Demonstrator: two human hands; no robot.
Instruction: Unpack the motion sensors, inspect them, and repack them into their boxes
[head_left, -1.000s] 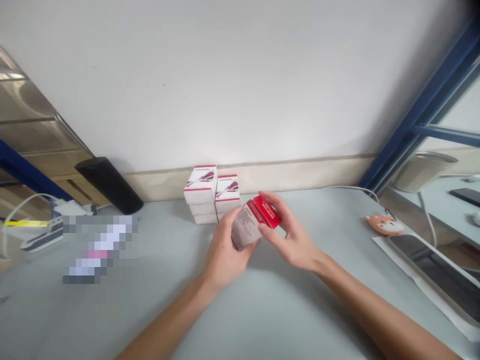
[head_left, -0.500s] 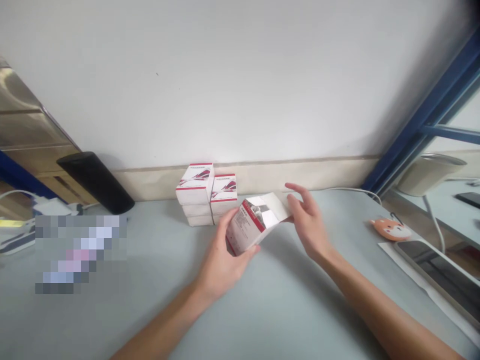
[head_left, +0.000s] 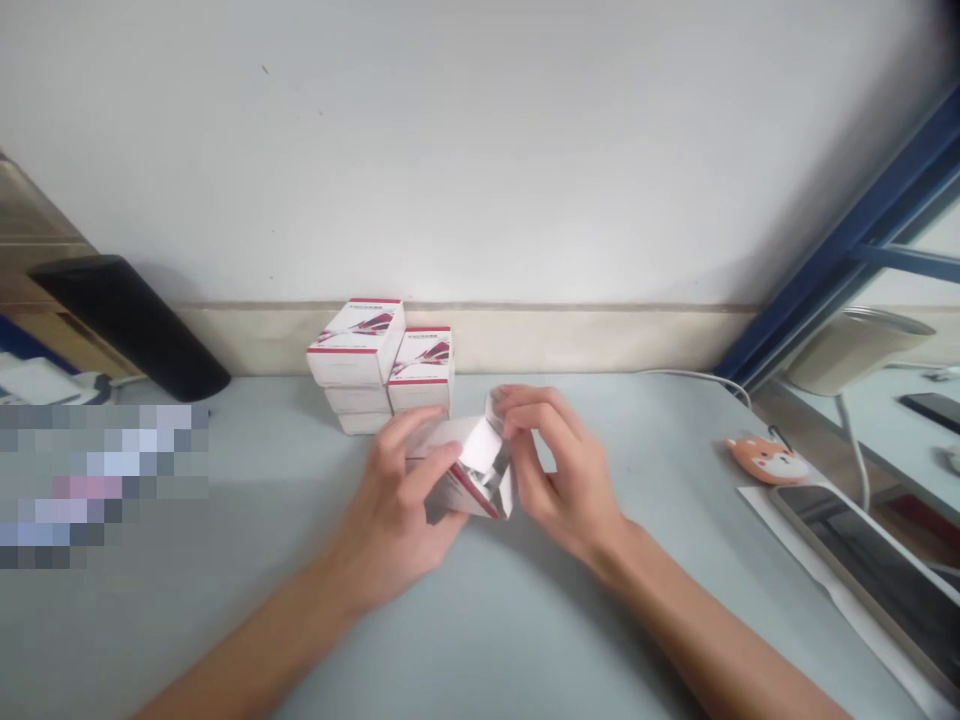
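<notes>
My left hand [head_left: 397,505] grips a small white and red carton [head_left: 469,478] just above the grey table [head_left: 480,620]. The carton's end is open and its white flaps stand up. My right hand [head_left: 559,470] curls over that open end, fingertips pinching at a flap or at something inside that I cannot make out. Right behind the carton, a stack of matching white and red boxes [head_left: 379,365] stands against the wall.
A black cylinder [head_left: 127,325] leans at the back left. An orange animal-shaped object [head_left: 765,457] and a dark flat device [head_left: 874,565] on white paper lie at the right. A blue metal frame [head_left: 840,250] rises at the right. A blurred patch covers the left table.
The red end flap was closed, then swung open under my right hand. Now the carton has been turned with its open end up and my right fingers are at the opening.
</notes>
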